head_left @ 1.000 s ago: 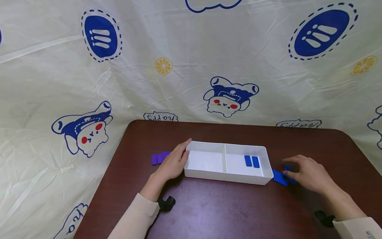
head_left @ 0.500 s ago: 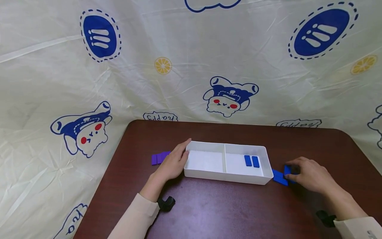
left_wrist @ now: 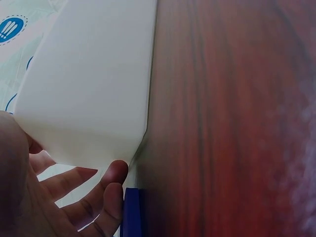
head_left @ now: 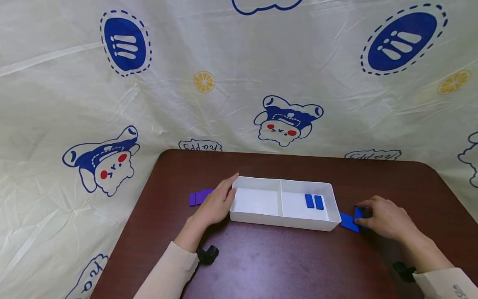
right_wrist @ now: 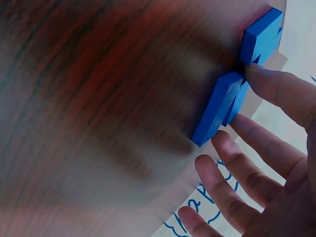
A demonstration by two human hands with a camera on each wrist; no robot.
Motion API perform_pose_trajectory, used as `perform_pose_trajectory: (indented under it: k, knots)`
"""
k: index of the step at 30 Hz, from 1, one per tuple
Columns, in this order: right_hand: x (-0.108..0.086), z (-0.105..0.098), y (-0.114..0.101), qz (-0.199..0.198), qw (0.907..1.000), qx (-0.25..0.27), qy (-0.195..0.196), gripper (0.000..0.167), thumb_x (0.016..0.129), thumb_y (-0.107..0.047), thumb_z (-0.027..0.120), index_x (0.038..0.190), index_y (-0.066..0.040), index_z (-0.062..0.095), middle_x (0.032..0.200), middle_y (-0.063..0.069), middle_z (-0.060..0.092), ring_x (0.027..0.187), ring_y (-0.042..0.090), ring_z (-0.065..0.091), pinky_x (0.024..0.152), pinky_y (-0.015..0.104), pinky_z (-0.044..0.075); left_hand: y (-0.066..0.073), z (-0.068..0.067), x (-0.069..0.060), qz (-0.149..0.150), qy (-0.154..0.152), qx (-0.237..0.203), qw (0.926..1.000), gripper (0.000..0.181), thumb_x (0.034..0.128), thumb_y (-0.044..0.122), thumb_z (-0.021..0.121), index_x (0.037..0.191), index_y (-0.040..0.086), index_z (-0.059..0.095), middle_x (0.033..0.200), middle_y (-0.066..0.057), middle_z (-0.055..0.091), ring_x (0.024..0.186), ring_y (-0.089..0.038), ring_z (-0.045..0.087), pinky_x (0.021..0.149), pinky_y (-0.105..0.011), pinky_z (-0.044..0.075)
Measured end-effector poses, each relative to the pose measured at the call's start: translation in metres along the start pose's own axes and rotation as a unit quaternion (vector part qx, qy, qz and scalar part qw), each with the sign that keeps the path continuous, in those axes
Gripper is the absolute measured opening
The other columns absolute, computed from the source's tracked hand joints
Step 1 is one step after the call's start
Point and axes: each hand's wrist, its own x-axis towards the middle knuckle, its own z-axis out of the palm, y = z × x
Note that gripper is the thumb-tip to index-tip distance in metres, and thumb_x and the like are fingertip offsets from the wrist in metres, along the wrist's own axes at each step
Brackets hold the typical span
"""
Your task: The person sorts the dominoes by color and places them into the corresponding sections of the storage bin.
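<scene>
A white box (head_left: 280,222) with two compartments stands on the table. In the head view my left hand (head_left: 216,205) rests against its left end, the fingers fairly straight along the wall. Two small blue blocks (head_left: 314,202) lie in the right compartment. Beyond the box's right end, my right hand (head_left: 388,218) pinches a flat blue block (head_left: 358,212) at its two ends between thumb and index finger. In the right wrist view other blue blocks (right_wrist: 261,34) lie close by, and the remaining fingers are spread.
Purple blocks (head_left: 198,197) lie in a row left of the box, partly hidden by the left hand. The dark brown table (head_left: 284,265) has a rounded far edge. A pale printed cloth (head_left: 224,116) hangs behind it.
My right thumb and index finger have come onto a blue block, which now stands out more from the others. My left hand and the box keep their places.
</scene>
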Motion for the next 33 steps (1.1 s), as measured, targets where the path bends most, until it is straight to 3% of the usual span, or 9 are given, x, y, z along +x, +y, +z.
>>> perform_pose_trajectory:
  k: [8,16,33]
  knots:
    - [0.002,0.0,-0.001,-0.002,1.0,-0.001,0.001,0.057,0.079,-0.033,0.086,0.119,0.005,0.072,0.106,0.025,0.065,0.091,0.039,0.063,0.067,0.059,0.051,0.001,-0.001,-0.001,0.0,-0.002,-0.001,1.0,0.053,0.1122,0.032,0.041,0.164,0.031,0.03,0.167,0.0,0.038,0.153,-0.024,0.039,0.123,-0.05,0.036]
    - [0.002,-0.003,-0.002,-0.005,1.0,-0.006,-0.005,0.056,0.08,-0.033,0.085,0.118,0.005,0.072,0.114,0.029,0.065,0.097,0.045,0.064,0.071,0.065,0.05,0.0,-0.001,-0.001,0.0,-0.004,0.0,1.0,0.053,0.1124,0.035,0.039,0.164,0.034,0.028,0.167,0.001,0.038,0.153,-0.023,0.039,0.123,-0.049,0.036]
    - [0.002,-0.02,-0.009,-0.02,0.9997,-0.015,0.006,0.054,0.082,-0.034,0.085,0.12,0.002,0.073,0.118,0.029,0.064,0.099,0.044,0.065,0.07,0.061,0.051,0.003,-0.003,-0.002,-0.002,-0.003,-0.005,1.0,0.053,0.1122,0.034,0.04,0.164,0.034,0.029,0.167,0.0,0.038,0.152,-0.025,0.039,0.122,-0.052,0.036]
